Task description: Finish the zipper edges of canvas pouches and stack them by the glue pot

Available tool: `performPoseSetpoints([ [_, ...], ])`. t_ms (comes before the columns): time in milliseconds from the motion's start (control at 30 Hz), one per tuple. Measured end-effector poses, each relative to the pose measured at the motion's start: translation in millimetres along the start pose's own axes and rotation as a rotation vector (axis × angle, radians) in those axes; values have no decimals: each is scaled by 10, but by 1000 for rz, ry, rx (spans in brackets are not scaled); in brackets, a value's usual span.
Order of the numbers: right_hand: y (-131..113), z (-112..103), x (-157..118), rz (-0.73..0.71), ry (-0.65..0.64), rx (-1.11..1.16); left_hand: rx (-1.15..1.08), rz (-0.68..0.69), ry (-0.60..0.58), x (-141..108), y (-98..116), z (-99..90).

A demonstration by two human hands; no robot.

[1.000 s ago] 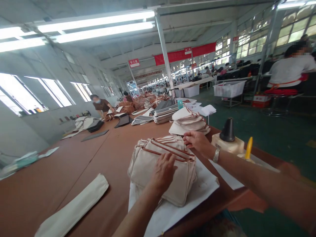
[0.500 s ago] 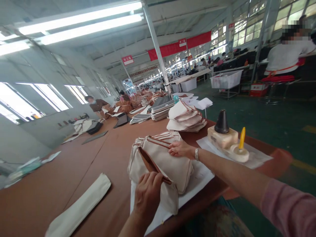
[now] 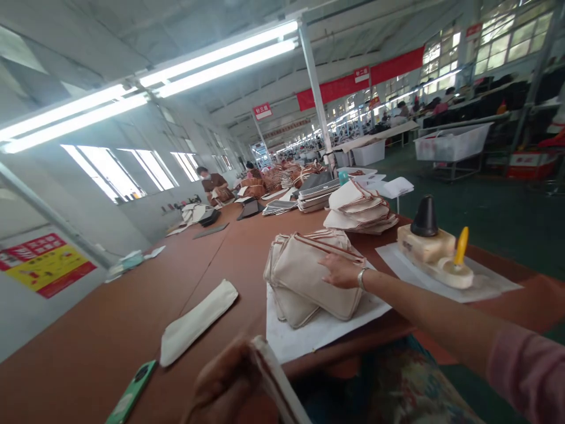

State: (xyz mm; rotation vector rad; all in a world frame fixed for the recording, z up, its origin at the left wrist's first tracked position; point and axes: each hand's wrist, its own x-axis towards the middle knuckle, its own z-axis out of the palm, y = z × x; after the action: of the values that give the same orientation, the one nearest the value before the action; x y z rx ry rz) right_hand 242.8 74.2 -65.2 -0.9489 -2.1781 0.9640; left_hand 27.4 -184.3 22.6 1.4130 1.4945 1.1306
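Observation:
My left hand (image 3: 229,377), blurred, is closed on a cream fabric pouch (image 3: 278,380) with brown edging, held low at the table's front edge. My right hand (image 3: 339,271) lies on the top piece of a stack of similar cream fabric pouches (image 3: 304,268), its fingers stretched out over the cloth. Brown trim runs along the stack's upper edges. Under the stack is a sheet of white paper (image 3: 291,341). To the left, a single folded cream piece (image 3: 198,324) lies flat on the brown table (image 3: 238,253).
A block holding a black cone (image 3: 425,217) and a round dish with a yellow-handled tool (image 3: 461,247) stand at right. Behind are another cream stack (image 3: 359,209) and grey panels (image 3: 318,194). A green phone (image 3: 132,394) lies front left. A person (image 3: 214,182) works at the far left.
My left hand has drawn a pouch off the stack toward me and down. My right hand has stayed at the stack, its fingers straighter. The view has swung left.

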Motion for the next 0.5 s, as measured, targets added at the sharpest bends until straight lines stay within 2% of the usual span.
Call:
performPoseSetpoints([
  [100, -389, 84, -245, -81, -50, 62, -187, -105, -181, 7, 44, 241],
  [200, -831, 146, -680, -161, -216, 247, -244, -148, -268, 38, 113, 390],
  [267, -1067, 161, -997, -139, -382, 616, -265, -155, -310, 32, 188, 400],
  [300, -1150, 160, -1138, -125, -400, 735, -285, -160, -336, 22, 230, 390],
  [367, -1241, 141, -1355, -131, -372, 800, -330, -172, -391, 2, 309, 370],
  [500, -1203, 103, -1535, -253, -239, 605, -377, -153, -495, 32, 344, 392],
])
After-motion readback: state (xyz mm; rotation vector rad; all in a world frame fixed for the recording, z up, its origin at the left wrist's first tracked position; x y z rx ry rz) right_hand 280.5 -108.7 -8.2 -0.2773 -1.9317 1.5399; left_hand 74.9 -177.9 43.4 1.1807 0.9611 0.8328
